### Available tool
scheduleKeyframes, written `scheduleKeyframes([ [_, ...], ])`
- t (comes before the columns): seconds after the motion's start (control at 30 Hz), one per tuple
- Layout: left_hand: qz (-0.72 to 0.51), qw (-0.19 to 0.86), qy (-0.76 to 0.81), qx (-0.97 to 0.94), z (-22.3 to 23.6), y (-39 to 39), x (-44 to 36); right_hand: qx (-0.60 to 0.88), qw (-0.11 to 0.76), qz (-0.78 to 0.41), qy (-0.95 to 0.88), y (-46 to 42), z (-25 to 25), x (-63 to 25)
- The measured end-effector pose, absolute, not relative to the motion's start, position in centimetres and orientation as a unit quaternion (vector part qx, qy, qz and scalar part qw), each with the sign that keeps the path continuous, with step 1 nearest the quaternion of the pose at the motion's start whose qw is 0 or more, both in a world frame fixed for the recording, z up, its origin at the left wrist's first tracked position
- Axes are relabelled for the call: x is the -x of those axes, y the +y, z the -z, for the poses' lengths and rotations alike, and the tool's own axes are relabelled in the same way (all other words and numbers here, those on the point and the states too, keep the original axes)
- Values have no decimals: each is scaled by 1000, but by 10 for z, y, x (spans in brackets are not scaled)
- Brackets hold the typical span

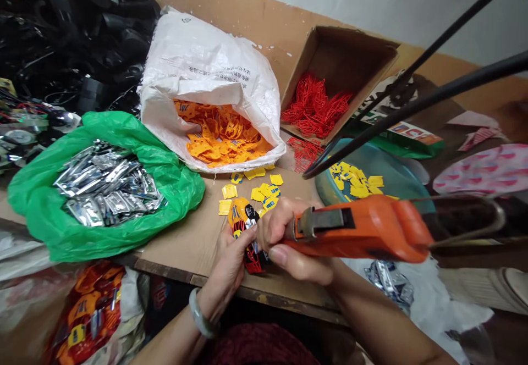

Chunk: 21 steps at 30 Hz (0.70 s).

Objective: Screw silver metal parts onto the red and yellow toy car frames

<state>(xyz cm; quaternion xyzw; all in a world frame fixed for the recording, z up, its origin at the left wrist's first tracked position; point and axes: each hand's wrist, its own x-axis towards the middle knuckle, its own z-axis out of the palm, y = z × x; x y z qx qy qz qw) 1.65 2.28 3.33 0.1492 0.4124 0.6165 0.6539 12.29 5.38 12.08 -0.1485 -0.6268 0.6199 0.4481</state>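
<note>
My left hand is closed around a small toy car with an orange-yellow body, black windows and a red underside, held at the near edge of the wooden table. My right hand grips an orange tool with a metal tip, its nose pressed against the toy. A pale bangle sits on my left wrist. Loose yellow plastic pieces lie on the table just beyond the toy.
A white sack of orange parts, a green bag of silver parts and a cardboard box of red parts stand behind. A teal basin holds yellow pieces. Black parts pile at the far left. Black rods cross at the upper right.
</note>
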Motion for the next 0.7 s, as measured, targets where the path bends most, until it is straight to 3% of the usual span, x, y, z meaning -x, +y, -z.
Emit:
scheduleKeyframes([
  [0.17, -600, 667, 413, -157, -33, 23, -15, 134, 475, -623, -607, 59, -111, -130],
  [0.4, -585, 681, 404, -178, -24, 23, -4, 200, 600, -613, -474, 66, -109, -133],
  [0.7, -558, 699, 410, -177, -19, 17, 1, 195, 638, -572, -478, 70, -119, -128],
])
